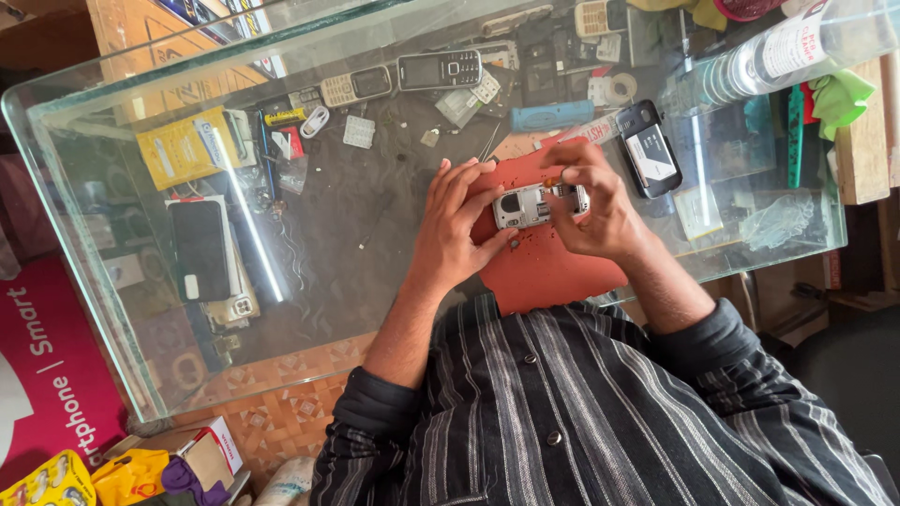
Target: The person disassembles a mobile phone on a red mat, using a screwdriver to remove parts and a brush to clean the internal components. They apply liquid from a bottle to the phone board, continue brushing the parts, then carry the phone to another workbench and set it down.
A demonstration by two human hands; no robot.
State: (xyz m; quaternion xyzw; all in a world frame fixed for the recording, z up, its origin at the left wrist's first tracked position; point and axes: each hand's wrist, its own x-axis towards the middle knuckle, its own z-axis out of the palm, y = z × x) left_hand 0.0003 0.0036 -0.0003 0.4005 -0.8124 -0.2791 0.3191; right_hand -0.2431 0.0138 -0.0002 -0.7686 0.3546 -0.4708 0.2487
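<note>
A small silver phone body (527,206) with its back open lies on a red mat (544,267) on the glass counter (309,215). My left hand (455,225) grips its left end, fingers wrapped over the edge. My right hand (592,201) pinches at the phone's right end, with a small dark and yellow tool tip near the fingertips. Tiny screws dot the mat just below the phone.
A black phone back with a white label (650,150) lies right of my hands. Several old keypad phones (438,69), a blue bar (552,116), tape roll (617,89), clear bottle (778,56) and green cloth (839,98) crowd the far side. A yellow packet (183,148) and a smartphone (200,249) sit left.
</note>
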